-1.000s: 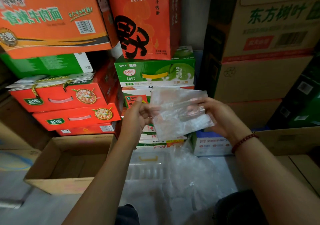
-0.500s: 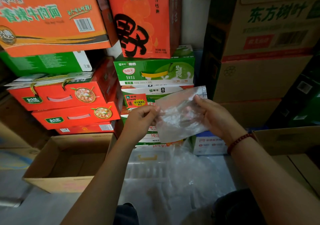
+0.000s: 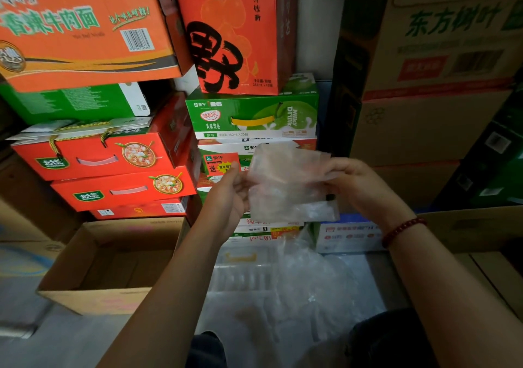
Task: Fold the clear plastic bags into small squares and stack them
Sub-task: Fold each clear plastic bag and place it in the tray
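Observation:
A clear plastic bag [image 3: 285,183], partly folded into a small rectangle, hangs in the air at chest height between my hands. My left hand [image 3: 229,195] pinches its left edge with thumb up. My right hand [image 3: 356,181] grips the right edge, fingers curled behind the plastic, a red bead bracelet on that wrist. Below, on my lap, lies a loose heap of more clear plastic bags [image 3: 300,282] over a white surface.
An open, empty-looking cardboard box [image 3: 107,260] sits at the lower left. Stacked orange, red and green cartons [image 3: 249,113] rise straight ahead. Large brown cartons [image 3: 430,118] stand on the right, with another brown box flap [image 3: 481,226] beside my right forearm.
The bag has been folded narrower and turned more upright; my hands have come closer together and my left thumb now points up along the left edge.

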A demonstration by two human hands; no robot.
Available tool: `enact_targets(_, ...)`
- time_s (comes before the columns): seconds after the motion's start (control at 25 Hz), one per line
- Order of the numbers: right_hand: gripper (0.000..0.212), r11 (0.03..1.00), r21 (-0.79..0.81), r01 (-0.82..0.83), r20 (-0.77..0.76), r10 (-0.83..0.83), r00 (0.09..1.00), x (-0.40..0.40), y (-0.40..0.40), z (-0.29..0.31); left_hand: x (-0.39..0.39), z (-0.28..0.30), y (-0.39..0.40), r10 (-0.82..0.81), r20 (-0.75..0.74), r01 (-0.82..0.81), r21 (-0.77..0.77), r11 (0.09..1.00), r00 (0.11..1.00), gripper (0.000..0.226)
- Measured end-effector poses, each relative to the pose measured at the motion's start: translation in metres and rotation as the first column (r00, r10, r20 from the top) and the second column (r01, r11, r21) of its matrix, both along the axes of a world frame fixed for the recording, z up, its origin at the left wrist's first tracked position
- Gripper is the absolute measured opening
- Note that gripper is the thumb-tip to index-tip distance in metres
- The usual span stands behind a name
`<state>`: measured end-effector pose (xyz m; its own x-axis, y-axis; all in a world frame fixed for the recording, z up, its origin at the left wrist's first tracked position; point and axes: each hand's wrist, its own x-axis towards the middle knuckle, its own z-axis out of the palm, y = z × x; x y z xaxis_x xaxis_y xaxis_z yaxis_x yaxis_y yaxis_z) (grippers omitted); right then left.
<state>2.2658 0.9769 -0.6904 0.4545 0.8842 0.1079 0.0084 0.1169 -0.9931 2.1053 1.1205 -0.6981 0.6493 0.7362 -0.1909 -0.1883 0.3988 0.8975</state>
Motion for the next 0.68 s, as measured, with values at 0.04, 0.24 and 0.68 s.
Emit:
enact_targets(0.04, 0.043, 0.999, -0.015, -0.038, 0.04, 0.038, 0.998, -0.001, 0.0, 0.0, -0.001, 0.0, 0.002, 0.008, 0.011, -0.008, -0.027, 1.0, 1.0, 0.047)
enact_targets(0.24, 0.04, 0.989, -0.01, -0.15, -0.171, 0.146, 0.974, -0.005, 0.001, 0.003, -0.005, 0.002, 0.003, 0.067, 0.074, -0.062, -0.074, 0.995, 0.995, 0.036)
enact_targets(0.68, 0.031, 0.975, -0.167, 0.146, 0.079, -0.134, 0.988, -0.015, 0.011, -0.013, -0.005, -0.01, -0.001, 0.016, -0.105, 0.033, 0.445, 0.895, 0.994, 0.01)
